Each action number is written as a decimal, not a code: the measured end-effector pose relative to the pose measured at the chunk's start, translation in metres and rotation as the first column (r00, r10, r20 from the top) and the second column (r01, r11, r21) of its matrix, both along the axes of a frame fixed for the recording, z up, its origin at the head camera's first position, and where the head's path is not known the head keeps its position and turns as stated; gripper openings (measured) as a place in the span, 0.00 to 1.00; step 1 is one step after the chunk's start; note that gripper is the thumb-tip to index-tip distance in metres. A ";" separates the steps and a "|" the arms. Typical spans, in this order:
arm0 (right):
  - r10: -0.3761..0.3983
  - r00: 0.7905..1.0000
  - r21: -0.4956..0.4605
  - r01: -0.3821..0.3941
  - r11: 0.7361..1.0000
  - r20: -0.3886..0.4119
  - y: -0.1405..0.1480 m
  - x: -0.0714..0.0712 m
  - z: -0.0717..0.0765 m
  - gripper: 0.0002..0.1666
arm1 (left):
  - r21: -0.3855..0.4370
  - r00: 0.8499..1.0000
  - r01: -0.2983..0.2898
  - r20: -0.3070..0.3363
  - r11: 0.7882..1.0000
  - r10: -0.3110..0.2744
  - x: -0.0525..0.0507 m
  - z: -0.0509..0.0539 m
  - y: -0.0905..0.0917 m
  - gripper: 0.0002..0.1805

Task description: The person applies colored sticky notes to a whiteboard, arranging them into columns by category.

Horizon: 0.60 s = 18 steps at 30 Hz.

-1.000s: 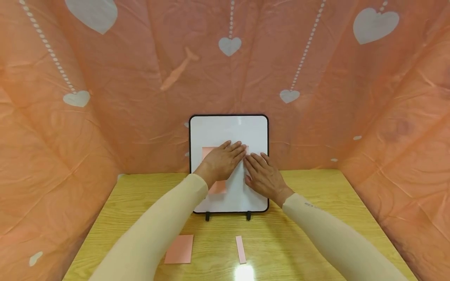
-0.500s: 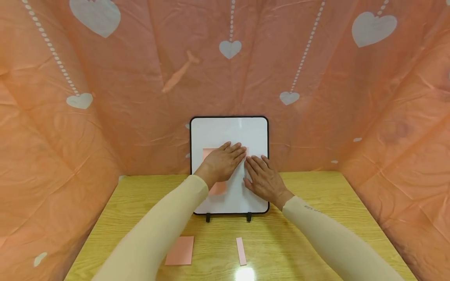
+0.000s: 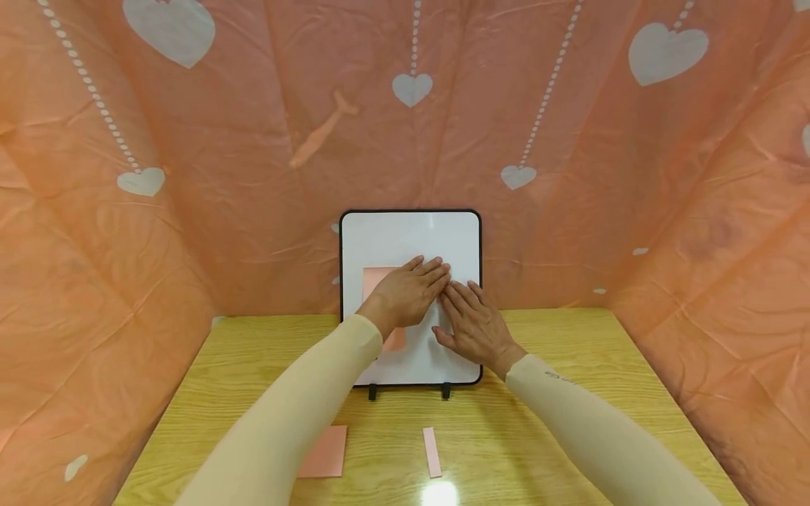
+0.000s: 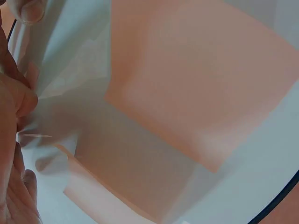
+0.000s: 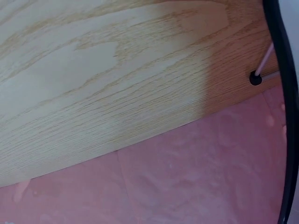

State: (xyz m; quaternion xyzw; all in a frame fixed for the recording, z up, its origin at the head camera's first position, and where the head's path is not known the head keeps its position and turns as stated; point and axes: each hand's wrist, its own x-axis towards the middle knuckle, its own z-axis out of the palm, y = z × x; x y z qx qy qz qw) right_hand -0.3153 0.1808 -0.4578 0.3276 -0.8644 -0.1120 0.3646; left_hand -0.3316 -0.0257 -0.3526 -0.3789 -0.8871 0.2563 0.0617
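A white magnetic-looking board (image 3: 405, 235) with a black rim stands upright at the back of the table. My left hand (image 3: 408, 296) lies across its middle, fingers straight and close together, touching the surface. Beside it, my right hand (image 3: 476, 325) rests on the board's right side with extended fingers, its fingertips meeting the left hand's. A pink square (image 4: 201, 79) sits on the board, partly behind my left hand in the head view. Below it is another pink piece (image 4: 107, 191). A small pink bit (image 4: 32, 74) shows by the left fingers; its full shape is hidden.
On the wooden table (image 3: 525, 436) lie a pink square (image 3: 325, 453), partly covered by my left sleeve, and a narrow pink strip (image 3: 432, 452). Small black feet (image 3: 372, 392) support the board. Orange cloth (image 3: 253, 211) with hearts encloses the back and sides.
My left hand has slid slightly right across the board, covering the pink edge that showed beside its fingertips. My right thumb has spread a little to the left. The table pieces stay put.
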 end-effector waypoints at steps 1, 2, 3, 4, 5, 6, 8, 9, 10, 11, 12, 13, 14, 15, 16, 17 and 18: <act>-0.001 1.000 0.003 0.001 1.000 0.003 0.000 0.000 0.000 0.50 | -0.003 1.000 -0.005 0.001 1.000 0.005 0.000 0.000 0.001 0.34; -0.005 1.000 0.009 0.005 1.000 0.006 0.001 0.000 0.000 0.50 | -0.005 1.000 -0.010 0.002 1.000 0.010 -0.001 0.000 0.001 0.34; -0.010 1.000 0.014 0.010 1.000 0.006 0.002 -0.001 0.001 0.50 | -0.008 1.000 -0.014 0.000 1.000 0.014 -0.001 0.000 0.000 0.35; -0.014 1.000 0.019 0.014 1.000 0.005 0.002 -0.001 0.000 0.50 | -0.013 1.000 -0.017 -0.004 1.000 0.017 -0.001 0.000 -0.001 0.35; -0.017 1.000 0.022 0.017 1.000 0.005 0.002 -0.001 0.000 0.50 | -0.018 1.000 -0.023 -0.006 1.000 0.023 -0.001 0.000 -0.003 0.35; -0.020 1.000 0.024 0.020 1.000 0.005 0.003 -0.001 0.000 0.50 | -0.022 1.000 -0.027 -0.012 0.999 0.026 -0.002 0.000 -0.006 0.35; -0.024 1.000 0.027 0.023 0.999 0.008 0.003 -0.001 -0.001 0.50 | -0.023 0.999 -0.027 -0.017 0.999 0.027 -0.003 0.000 -0.010 0.34; -0.024 1.000 0.026 0.024 0.999 0.009 0.003 -0.001 -0.001 0.50 | -0.022 1.000 -0.023 -0.021 0.999 0.022 -0.003 0.000 -0.012 0.35; -0.023 1.000 0.026 0.023 0.999 0.011 0.003 -0.001 -0.001 0.50 | -0.017 1.000 -0.017 -0.023 1.000 0.017 -0.003 0.000 -0.014 0.34; -0.021 1.000 0.024 0.021 1.000 0.017 0.003 -0.001 -0.001 0.50 | -0.011 1.000 -0.010 -0.027 1.000 0.010 -0.003 0.001 -0.014 0.34; -0.020 1.000 0.023 0.020 1.000 0.020 0.003 -0.001 -0.001 0.50 | -0.004 0.999 -0.001 -0.033 1.000 0.001 -0.002 0.001 -0.014 0.34; -0.018 1.000 0.021 0.018 1.000 0.019 0.003 -0.001 -0.001 0.49 | 0.003 0.999 0.004 -0.033 1.000 -0.004 -0.002 0.001 -0.014 0.34; -0.017 1.000 0.018 0.017 1.000 0.016 0.003 -0.001 -0.001 0.49 | 0.006 0.999 0.009 -0.037 1.000 -0.009 -0.001 0.001 -0.012 0.34; -0.016 1.000 0.015 0.016 1.000 0.012 0.003 -0.001 -0.001 0.49 | 0.007 0.999 0.010 -0.039 1.000 -0.010 -0.001 0.001 -0.011 0.34; -0.012 1.000 0.010 0.012 1.000 0.006 0.002 -0.001 -0.001 0.49 | 0.008 0.999 0.008 -0.041 1.000 -0.008 0.000 0.001 -0.008 0.33; -0.011 1.000 0.009 0.011 1.000 0.001 0.002 -0.001 -0.001 0.49 | 0.005 0.999 0.006 -0.042 1.000 -0.005 0.001 0.000 -0.007 0.33; -0.012 1.000 0.008 0.012 1.000 -0.010 0.001 -0.001 -0.002 0.49 | 0.002 0.999 0.000 -0.039 1.000 0.000 0.001 0.000 -0.005 0.34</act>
